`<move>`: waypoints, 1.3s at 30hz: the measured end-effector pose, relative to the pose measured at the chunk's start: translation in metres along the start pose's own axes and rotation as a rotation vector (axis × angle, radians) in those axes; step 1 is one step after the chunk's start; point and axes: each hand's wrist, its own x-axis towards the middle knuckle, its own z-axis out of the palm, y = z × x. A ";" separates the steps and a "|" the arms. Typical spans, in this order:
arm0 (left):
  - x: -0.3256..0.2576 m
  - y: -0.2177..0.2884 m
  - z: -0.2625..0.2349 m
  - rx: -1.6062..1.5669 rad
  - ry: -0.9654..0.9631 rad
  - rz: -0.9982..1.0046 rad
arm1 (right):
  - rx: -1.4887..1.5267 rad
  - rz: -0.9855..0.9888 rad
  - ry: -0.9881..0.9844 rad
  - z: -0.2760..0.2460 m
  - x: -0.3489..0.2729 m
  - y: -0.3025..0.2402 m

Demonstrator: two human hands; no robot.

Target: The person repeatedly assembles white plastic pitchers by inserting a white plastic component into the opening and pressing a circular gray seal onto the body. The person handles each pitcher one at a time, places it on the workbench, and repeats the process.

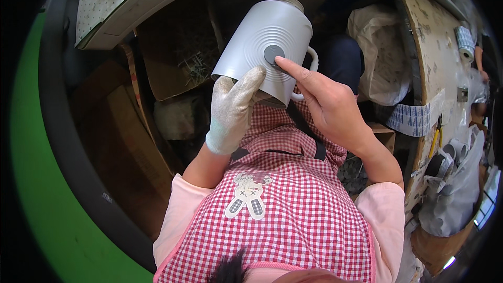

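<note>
A light grey metal kettle body (257, 36) with ringed grooves and a side handle is held up in front of my chest. My left hand (233, 107), in a white work glove, grips its lower edge from below. My bare right hand (319, 99) has its index finger stretched out, the tip pressing on the dark grey round disc (273, 53) at the middle of the grooved face. The other fingers of that hand are curled in. I wear a red-and-white checked apron over pink sleeves.
Open cardboard boxes (173, 57) holding small parts stand under a white perforated bench (115, 0) at the upper left. A worn wooden worktop (429, 42) runs along the right with a tape roll (463, 42), plastic bags and stacked parts.
</note>
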 end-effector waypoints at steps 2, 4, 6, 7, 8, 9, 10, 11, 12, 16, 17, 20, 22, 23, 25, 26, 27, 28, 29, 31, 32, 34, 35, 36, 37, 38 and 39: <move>0.000 -0.002 -0.001 0.015 0.006 -0.001 | 0.037 -0.021 0.035 0.004 0.001 -0.001; 0.001 -0.004 -0.002 0.023 0.016 -0.001 | 0.131 -0.045 0.078 0.007 0.002 -0.002; 0.001 -0.004 -0.004 0.015 0.003 0.000 | 0.053 -0.057 0.093 0.008 0.001 -0.004; 0.001 -0.004 -0.005 0.012 -0.003 -0.008 | 0.019 -0.057 0.092 0.009 0.000 -0.004; 0.001 -0.004 -0.005 0.012 -0.007 -0.006 | -0.097 -0.052 0.084 0.009 -0.002 -0.005; 0.001 -0.004 -0.005 0.013 -0.019 -0.012 | -0.208 -0.043 0.072 0.009 -0.003 -0.006; 0.001 -0.004 -0.004 0.013 -0.016 -0.027 | -0.321 -0.034 0.061 0.010 -0.005 -0.007; 0.000 -0.005 -0.003 0.034 -0.002 -0.005 | -0.371 -0.059 0.093 0.012 -0.006 -0.008; 0.000 -0.006 0.000 0.056 0.024 0.002 | -0.421 -0.080 0.128 0.014 -0.007 -0.009; 0.000 -0.019 0.014 0.310 0.030 0.150 | -0.660 -0.051 0.184 0.020 -0.010 -0.014; -0.001 -0.021 0.017 0.333 0.030 0.123 | -0.665 -0.041 0.169 0.019 -0.011 -0.015; 0.000 -0.025 0.020 0.374 0.049 -0.008 | -0.634 -0.060 0.117 0.008 -0.014 -0.004; -0.005 -0.020 0.015 0.265 -0.020 0.118 | -0.035 -0.108 0.190 -0.010 -0.010 0.017; -0.006 -0.015 0.010 0.213 -0.076 0.211 | 0.330 -0.055 0.204 -0.017 -0.010 0.028; -0.010 -0.002 -0.003 0.146 -0.079 0.155 | 0.642 0.105 0.553 -0.029 -0.010 0.052; -0.014 0.002 -0.007 0.124 -0.092 0.134 | 0.712 0.143 0.626 -0.034 -0.008 0.063; -0.017 0.005 -0.010 0.126 -0.077 0.103 | 0.777 0.110 0.657 -0.041 -0.003 0.072; -0.019 0.006 -0.011 0.116 -0.109 0.147 | 0.885 0.177 0.567 -0.043 -0.001 0.077; -0.021 0.006 -0.011 0.121 -0.102 0.163 | 0.996 0.233 0.492 -0.046 0.002 0.079; -0.023 -0.001 -0.009 0.156 -0.073 0.212 | 0.971 0.280 0.389 -0.044 0.008 0.076; -0.021 -0.005 -0.008 0.191 -0.049 0.242 | 0.911 0.251 0.374 -0.041 0.012 0.071; -0.013 -0.011 -0.010 0.244 0.011 0.288 | 0.742 0.342 0.485 -0.032 0.018 0.060; -0.008 -0.013 -0.013 0.261 0.046 0.306 | 0.792 0.240 0.517 -0.027 0.018 0.056; -0.001 -0.016 -0.016 0.273 0.018 0.378 | 0.815 0.210 0.596 -0.024 0.019 0.054; 0.004 -0.016 -0.022 0.376 0.057 0.265 | 0.841 0.159 0.610 -0.024 0.018 0.054; 0.010 -0.011 -0.033 0.473 0.023 0.199 | 0.863 0.057 0.679 -0.024 0.018 0.055; 0.016 -0.013 -0.036 0.470 0.033 0.207 | 0.829 0.081 0.706 -0.027 0.016 0.058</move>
